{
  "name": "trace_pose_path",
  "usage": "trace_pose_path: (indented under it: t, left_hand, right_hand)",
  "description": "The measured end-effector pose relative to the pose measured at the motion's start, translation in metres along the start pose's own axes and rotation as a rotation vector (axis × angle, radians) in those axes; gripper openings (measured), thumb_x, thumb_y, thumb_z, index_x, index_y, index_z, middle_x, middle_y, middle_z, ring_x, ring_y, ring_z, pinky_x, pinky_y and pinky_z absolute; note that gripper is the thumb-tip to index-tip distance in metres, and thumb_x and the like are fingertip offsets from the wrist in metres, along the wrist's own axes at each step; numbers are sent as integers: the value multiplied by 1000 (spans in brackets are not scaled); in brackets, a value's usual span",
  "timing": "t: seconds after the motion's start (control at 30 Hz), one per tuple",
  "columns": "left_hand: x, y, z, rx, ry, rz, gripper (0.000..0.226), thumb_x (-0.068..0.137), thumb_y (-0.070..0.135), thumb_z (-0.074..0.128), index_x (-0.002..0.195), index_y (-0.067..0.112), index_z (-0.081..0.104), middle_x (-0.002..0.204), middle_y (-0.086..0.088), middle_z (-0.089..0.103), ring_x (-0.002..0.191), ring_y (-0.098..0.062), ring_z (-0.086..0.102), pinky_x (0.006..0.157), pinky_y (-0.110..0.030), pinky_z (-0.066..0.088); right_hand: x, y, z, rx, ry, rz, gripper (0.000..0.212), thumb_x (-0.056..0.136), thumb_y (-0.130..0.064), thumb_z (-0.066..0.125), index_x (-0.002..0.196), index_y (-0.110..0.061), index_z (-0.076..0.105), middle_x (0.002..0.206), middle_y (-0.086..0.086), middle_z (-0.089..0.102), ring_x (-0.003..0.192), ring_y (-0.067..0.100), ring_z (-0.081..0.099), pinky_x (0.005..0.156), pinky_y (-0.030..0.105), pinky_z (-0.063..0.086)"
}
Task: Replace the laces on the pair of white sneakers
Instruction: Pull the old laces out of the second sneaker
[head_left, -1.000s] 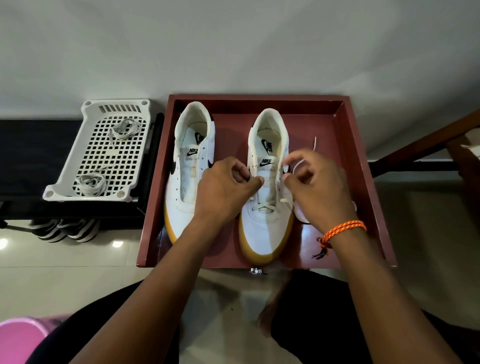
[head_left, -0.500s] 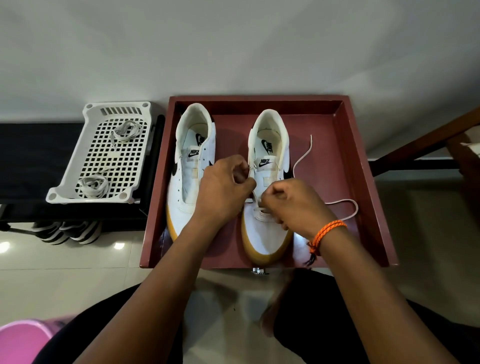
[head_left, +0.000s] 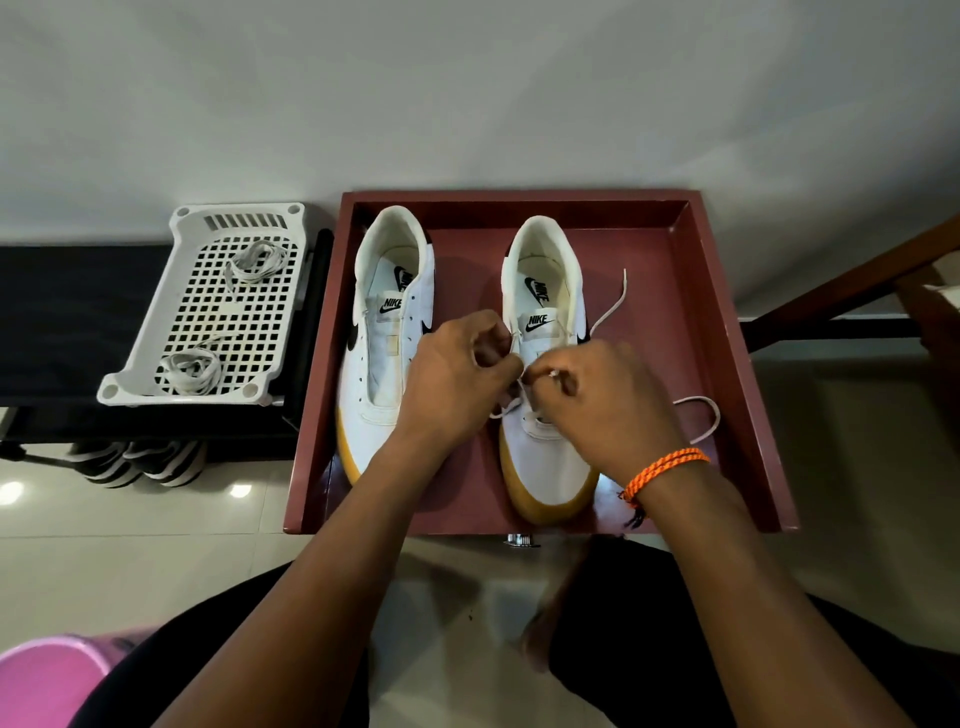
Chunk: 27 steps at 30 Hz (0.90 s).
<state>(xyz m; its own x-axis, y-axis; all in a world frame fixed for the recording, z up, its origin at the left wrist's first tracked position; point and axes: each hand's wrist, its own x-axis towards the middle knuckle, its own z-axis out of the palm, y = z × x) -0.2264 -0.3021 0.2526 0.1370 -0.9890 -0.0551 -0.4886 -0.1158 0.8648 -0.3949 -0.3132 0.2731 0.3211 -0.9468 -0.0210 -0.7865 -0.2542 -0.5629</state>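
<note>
**Threading the new lace through the right-hand sneaker**

At the far left, two coiled laces (head_left: 189, 368) are lying in a white perforated basket (head_left: 156, 332) on a dark shelf. Beside it, a red tray (head_left: 727, 322) is holding the pair: the left sneaker (head_left: 382, 374) is standing unlaced, its eyelets bare. The left hand (head_left: 457, 379) is hovering over the near side of the right sneaker (head_left: 545, 452), its fingers curled and seemingly pinching the lace (head_left: 696, 410) at an eyelet, though the exact contact is hidden. The right hand (head_left: 602, 400) is pinching the lace tip between thumb and forefinger above the tongue, while the loose end is trailing across the tray floor to the right.

To do this step well, the person is probably best off steadying the eyelet flap with the left fingers, feeding the tip straight in, then drawing the slack flat and untwisted, keeping both ends even before moving up a row.
</note>
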Motion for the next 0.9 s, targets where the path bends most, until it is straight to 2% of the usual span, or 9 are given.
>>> trace_pose_path:
  t: [0.07, 0.13, 0.3, 0.4, 0.5, 0.63, 0.77, 0.83, 0.9]
  left_hand:
    - [0, 0, -1, 8, -10, 7, 10, 89, 15, 72, 86, 19, 64, 69, 3, 73, 62, -15, 74, 71, -50, 63]
    - [1, -1, 0, 14, -31, 7, 9, 90, 18, 70, 87, 20, 61, 71, 3, 72, 64, -18, 74, 72, -52, 62]
    - [1, -3, 0, 47, -88, -1, 8, 94, 25, 61, 92, 25, 54, 69, -3, 71, 65, -28, 73, 69, -56, 61]
    - [0, -3, 1, 65, -100, 18, 7, 101, 19, 59, 99, 21, 53, 67, -1, 72, 63, -17, 72, 71, -52, 61]
    - [0, -4, 2, 69, -99, 41, 7, 102, 15, 59, 99, 17, 52, 61, 2, 63, 58, -14, 65, 70, -49, 58]
    - [1, -5, 2, 72, -90, 49, 10, 100, 17, 60, 96, 18, 51, 66, -9, 57, 66, -36, 54, 69, -54, 53]
    - [1, -5, 0, 47, -102, 38, 7, 99, 17, 61, 98, 17, 53, 68, -11, 60, 68, -37, 56, 72, -56, 55]
    - [2, -6, 0, 43, -109, 32, 7, 99, 17, 61, 97, 17, 54, 67, -9, 60, 66, -35, 56, 73, -57, 54]
    - [3, -7, 0, 42, -109, 24, 8, 99, 18, 61, 96, 18, 53, 62, -3, 57, 60, -26, 52, 72, -58, 54]
  right_hand:
    - [-2, 1, 4, -93, -80, -17, 20, 93, -30, 61, 93, -31, 81, 63, -2, 60, 71, 24, 63, 59, 30, 41]
    - [-2, 4, 7, -102, -83, -8, 19, 95, -28, 63, 95, -32, 81, 66, -2, 64, 73, 24, 64, 60, 30, 41]
    - [2, 7, 1, -9, -106, 33, 14, 91, -24, 69, 86, -27, 81, 50, -10, 51, 58, 12, 52, 58, 28, 37]
    - [4, 13, -11, 94, -107, 76, 10, 85, -23, 73, 75, -24, 76, 49, -21, 55, 48, 6, 48, 57, 27, 39]
    - [6, 18, -21, 110, -19, 82, 12, 82, -21, 73, 70, -22, 73, 47, -15, 54, 45, 7, 49, 54, 28, 42]
    - [7, 18, -23, 72, 134, 79, 12, 85, -17, 73, 75, -23, 76, 48, -11, 54, 49, 8, 52, 52, 26, 41]
    - [3, 7, -8, 109, 22, 32, 22, 86, -32, 62, 95, -29, 82, 51, -12, 52, 53, 10, 51, 57, 29, 44]
    - [0, 2, 4, -11, -44, 14, 19, 88, -35, 62, 91, -28, 80, 54, -7, 53, 64, 19, 59, 59, 31, 44]
    - [-2, 1, 11, -83, -39, -2, 17, 93, -32, 64, 81, -26, 74, 53, -5, 50, 66, 24, 59, 58, 30, 39]
